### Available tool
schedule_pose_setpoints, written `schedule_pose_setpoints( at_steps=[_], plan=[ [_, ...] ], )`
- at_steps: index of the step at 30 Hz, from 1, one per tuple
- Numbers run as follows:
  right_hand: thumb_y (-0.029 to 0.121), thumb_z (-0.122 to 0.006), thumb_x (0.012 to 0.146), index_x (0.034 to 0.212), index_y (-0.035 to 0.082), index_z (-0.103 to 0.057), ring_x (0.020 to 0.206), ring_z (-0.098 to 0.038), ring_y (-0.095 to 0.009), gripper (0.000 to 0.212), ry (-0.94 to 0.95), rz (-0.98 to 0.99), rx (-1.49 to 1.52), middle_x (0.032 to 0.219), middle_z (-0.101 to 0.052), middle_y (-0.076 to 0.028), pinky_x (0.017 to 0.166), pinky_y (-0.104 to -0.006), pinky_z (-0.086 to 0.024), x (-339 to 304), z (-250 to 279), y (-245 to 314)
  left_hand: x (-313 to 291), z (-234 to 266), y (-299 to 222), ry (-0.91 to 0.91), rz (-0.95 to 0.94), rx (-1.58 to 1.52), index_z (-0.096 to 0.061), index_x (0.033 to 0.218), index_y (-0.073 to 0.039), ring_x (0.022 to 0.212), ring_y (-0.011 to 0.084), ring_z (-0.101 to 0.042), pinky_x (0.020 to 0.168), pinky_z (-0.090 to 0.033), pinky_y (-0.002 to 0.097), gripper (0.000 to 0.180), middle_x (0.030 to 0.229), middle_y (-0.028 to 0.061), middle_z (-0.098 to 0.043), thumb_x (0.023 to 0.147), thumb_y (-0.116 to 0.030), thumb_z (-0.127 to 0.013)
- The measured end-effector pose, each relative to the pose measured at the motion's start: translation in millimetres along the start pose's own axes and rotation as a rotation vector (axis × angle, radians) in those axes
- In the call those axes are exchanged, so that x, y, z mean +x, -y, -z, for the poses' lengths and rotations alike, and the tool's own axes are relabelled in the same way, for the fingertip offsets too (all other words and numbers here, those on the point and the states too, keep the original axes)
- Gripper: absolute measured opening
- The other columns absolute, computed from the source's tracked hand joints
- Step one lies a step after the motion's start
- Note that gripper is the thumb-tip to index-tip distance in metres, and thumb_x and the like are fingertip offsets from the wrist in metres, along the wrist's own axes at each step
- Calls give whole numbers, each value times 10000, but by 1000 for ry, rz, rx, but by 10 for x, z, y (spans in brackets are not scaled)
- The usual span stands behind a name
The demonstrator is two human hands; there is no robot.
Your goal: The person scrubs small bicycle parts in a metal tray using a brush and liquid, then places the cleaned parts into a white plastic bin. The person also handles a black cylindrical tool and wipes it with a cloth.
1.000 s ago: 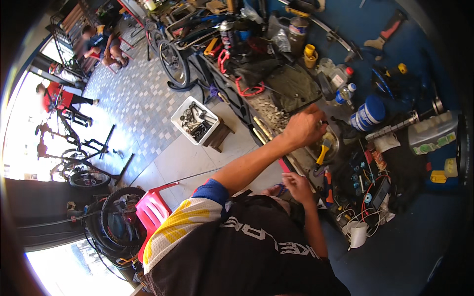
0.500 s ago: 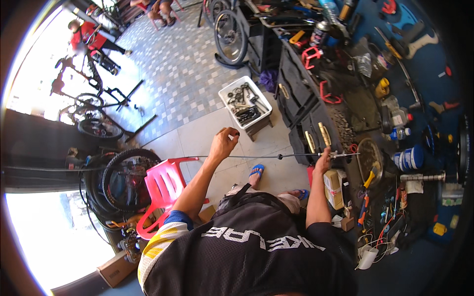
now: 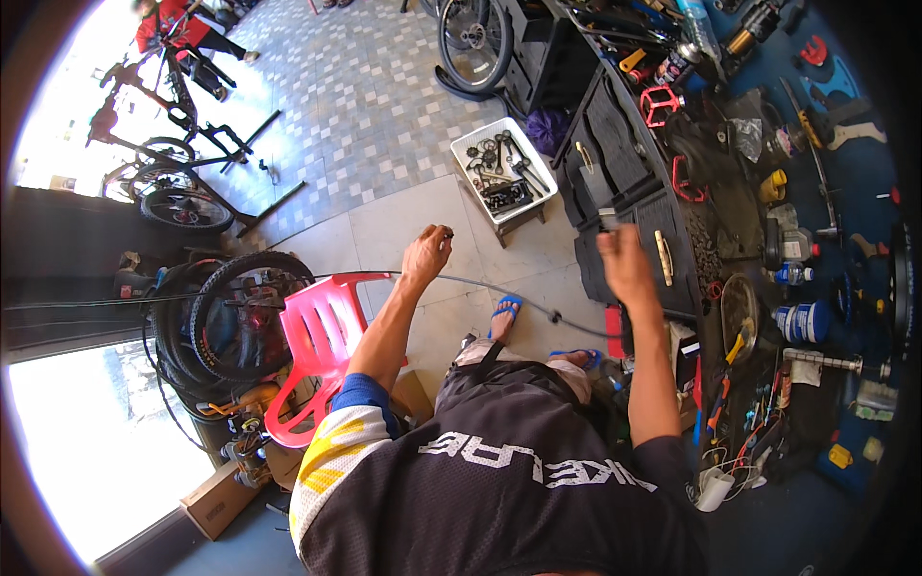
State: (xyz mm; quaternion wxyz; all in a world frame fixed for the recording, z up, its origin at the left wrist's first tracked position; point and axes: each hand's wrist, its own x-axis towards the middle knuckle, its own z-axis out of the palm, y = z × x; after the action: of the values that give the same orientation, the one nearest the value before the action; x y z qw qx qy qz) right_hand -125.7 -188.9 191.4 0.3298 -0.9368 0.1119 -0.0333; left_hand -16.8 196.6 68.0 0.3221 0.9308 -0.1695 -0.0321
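Observation:
My left hand (image 3: 427, 254) is closed in a pinch above the floor, left of the parts tray; a small dark thing I cannot identify shows at its fingertips. A thin black cable (image 3: 480, 283) runs across below that hand, passes near the pink chair and sags toward the bench side, with a small dark knob on it. My right hand (image 3: 626, 269), smeared by motion, is raised over the black foam-like tray (image 3: 615, 158). From its closed fingers sticks a short blurred silver-grey object (image 3: 607, 219). A gold-coloured handle-like part (image 3: 665, 257) lies beside this hand.
A white tray (image 3: 459, 149) of metal bike parts stands on a low stool. Left are a pink plastic chair (image 3: 322, 331) and stacked tyres (image 3: 202, 336). The right bench is crowded with tools, bottles and red pedals (image 3: 661, 106). A person (image 3: 178, 29) stands beyond a bicycle frame.
My right hand has left the cable's end by the bench and moved up over the black tray. The cable sags more. The left hand stays pinched, and the whole view has shifted.

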Motion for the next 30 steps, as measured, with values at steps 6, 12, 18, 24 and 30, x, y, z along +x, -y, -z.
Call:
schedule_pose_setpoints(
  at_steps=[6, 12, 18, 24, 30],
  plan=[
    [497, -518, 1012, 1063, 61, -666, 999, -696, -434, 464, 683, 116, -343, 987, -735, -233, 870, -519, -542, 108, -541, 1053, 107, -135, 307, 103, -9, 108, -633, 1073, -77, 876, 410, -683, 741, -567, 496, 148, 1018, 158, -680, 949, -153, -608],
    [388, -609, 978, 921, 63, -774, 962, -732, -345, 370, 629, 152, -385, 947, -750, -192, 859, -454, -562, 268, -566, 1605, 165, -216, 487, 89, -21, 47, -641, 1084, -60, 911, 425, -678, 765, -568, 499, 159, 1045, 182, -683, 950, -139, -608],
    [325, -644, 958, 901, 56, -774, 911, -746, -335, 304, 552, 218, -435, 927, -756, -172, 812, -431, -576, 379, -535, 1624, 246, -192, 535, 76, -8, 15, -659, 1079, -53, 912, 432, -676, 776, -569, 496, 170, 1051, 195, -687, 933, -134, -630],
    [329, -638, 962, 922, 58, -773, 911, -745, -343, 305, 559, 215, -438, 925, -754, -178, 792, -428, -581, 444, -549, 1603, 356, -218, 392, 33, 378, -353, -664, 1075, -21, 835, 313, -716, 737, -598, 424, 178, 975, 139, -705, 927, -119, -659],
    [351, -601, 985, 937, 63, -765, 912, -744, -345, 335, 555, 152, -296, 915, -755, -174, 808, -440, -582, 384, -797, 1566, 397, -330, 624, -130, 1157, -1720, -636, 977, 17, 785, 220, -696, 743, -614, 376, 144, 894, 116, -696, 921, -114, -661]
  ],
)
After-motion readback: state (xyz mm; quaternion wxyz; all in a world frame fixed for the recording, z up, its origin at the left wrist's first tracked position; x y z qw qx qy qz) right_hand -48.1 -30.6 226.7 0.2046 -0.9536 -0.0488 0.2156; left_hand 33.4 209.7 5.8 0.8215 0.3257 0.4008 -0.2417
